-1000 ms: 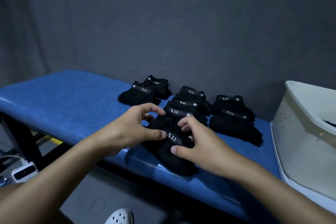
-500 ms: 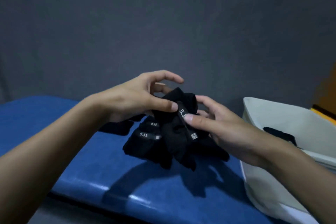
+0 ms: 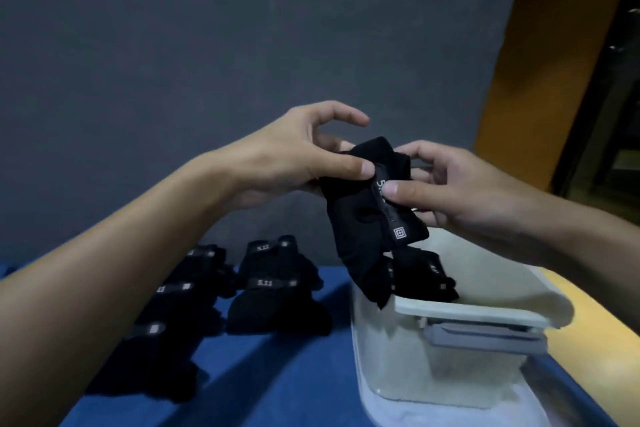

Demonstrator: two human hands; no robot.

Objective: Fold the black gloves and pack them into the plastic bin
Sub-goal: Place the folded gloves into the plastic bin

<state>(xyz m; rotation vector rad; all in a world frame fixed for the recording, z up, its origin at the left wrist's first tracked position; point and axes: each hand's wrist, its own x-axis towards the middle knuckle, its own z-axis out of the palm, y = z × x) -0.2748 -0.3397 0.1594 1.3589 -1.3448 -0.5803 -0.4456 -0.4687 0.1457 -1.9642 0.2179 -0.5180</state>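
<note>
My left hand [image 3: 294,156] and my right hand [image 3: 460,191] both pinch the top of one black glove [image 3: 360,229], thumbs on its front. The glove hangs in the air with its long way up and down, leaning a little. Its low end points down at the left edge of the plastic bin [image 3: 467,314], right below. My right hand is nearer the bin. Packed gloves [image 3: 426,274] lie inside. More gloves [image 3: 273,288] wait on the blue bench [image 3: 294,374], left of the bin.
</note>
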